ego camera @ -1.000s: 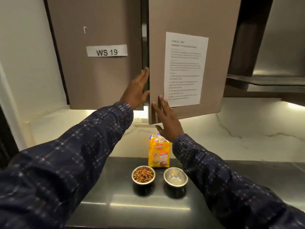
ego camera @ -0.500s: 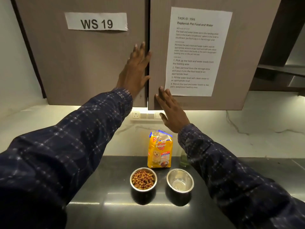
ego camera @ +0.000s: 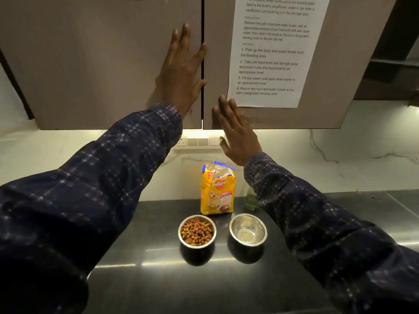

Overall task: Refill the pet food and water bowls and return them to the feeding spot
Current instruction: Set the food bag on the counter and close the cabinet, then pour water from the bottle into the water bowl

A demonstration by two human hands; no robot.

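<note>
Two steel bowls stand side by side on the dark counter (ego camera: pixel 204 286). The left bowl (ego camera: pixel 196 231) holds brown kibble. The right bowl (ego camera: pixel 248 229) has a little clear water at its bottom. Behind them an opened yellow pet food bag (ego camera: pixel 217 189) stands upright against the wall. My left hand (ego camera: pixel 181 73) lies flat with fingers spread on the left cupboard door (ego camera: pixel 90 64). My right hand (ego camera: pixel 235 130) presses flat on the lower part of the right cupboard door (ego camera: pixel 217 53). Neither hand holds anything.
A printed task sheet (ego camera: pixel 274 51) is taped to the right door. A small bottle with greenish liquid (ego camera: pixel 251 200) stands behind the water bowl, partly hidden by my right sleeve. Wall sockets (ego camera: pixel 195 141) sit under the cupboard. A marble backsplash (ego camera: pixel 340 159) runs behind the counter.
The right cupboard door has swung shut under my hands, and both doors now sit flush. My view has moved closer to the cupboard.
</note>
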